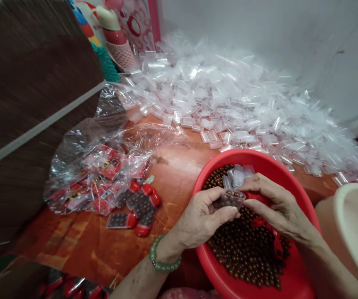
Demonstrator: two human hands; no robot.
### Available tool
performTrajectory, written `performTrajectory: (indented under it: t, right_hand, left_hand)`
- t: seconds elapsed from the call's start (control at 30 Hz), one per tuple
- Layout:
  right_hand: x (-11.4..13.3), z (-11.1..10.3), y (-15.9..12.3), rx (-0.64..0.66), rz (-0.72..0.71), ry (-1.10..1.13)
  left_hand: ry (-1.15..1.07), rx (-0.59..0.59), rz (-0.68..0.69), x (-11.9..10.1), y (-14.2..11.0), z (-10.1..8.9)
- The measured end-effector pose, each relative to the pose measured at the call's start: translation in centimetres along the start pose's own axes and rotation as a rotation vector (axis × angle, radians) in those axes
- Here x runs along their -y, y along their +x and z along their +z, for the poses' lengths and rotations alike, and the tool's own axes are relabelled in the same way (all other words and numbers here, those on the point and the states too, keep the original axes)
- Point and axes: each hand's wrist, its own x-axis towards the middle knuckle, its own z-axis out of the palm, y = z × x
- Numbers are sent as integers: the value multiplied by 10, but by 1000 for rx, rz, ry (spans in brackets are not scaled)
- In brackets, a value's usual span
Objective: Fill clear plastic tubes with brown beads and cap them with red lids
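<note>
My left hand [200,218] grips a small clear plastic box [231,201] over the red basin [205,178]. Brown chocolate balls fill the box, and its open end faces up. The fingertips of my right hand [278,205] close in at the box's right edge. A red plastic piece [256,197] shows between that thumb and forefinger; whether it is a cap or a scoop is unclear. Loose brown balls [244,249] cover much of the basin's bottom. Among them lie a red handle-like piece [277,245] and several empty clear boxes [237,176].
A big heap of empty clear boxes [228,99] runs along the wall. To the left are filled red-capped boxes [143,203] and a clear bag [98,174] with red pieces. A cream bucket [353,224] stands right, a thermos [115,37] at the back, a dark carton [32,74] far left.
</note>
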Motion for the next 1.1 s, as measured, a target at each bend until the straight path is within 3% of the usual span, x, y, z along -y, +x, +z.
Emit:
performTrajectory:
  t: [0.1,0.23,0.33,0.43,0.57,0.7,0.9,1.1]
  right_hand:
    - [-5,18,2,-113,30,145]
    - [-4,39,4,-152,187,383]
    - [-4,40,9,-297,284,475]
    - [-3,30,13,-422,290,497]
    - [5,20,16,-348,225,318]
    - [12,28,16,-366,160,121]
    - [9,40,12,-336,147,122]
    - [12,31,12,-250,72,107]
  left_hand:
    - [-125,41,-46,-2,1,0]
    - [-167,88,-76,0,2,-3]
    - [-201,119,-71,3,2,-5]
    - [-137,165,-22,3,2,-7]
    - [2,193,2,1,2,-7]
    - [160,208,-4,-2,2,-7]
    - [241,184,-24,-4,5,-4]
    - [230,140,-4,-3,4,-2]
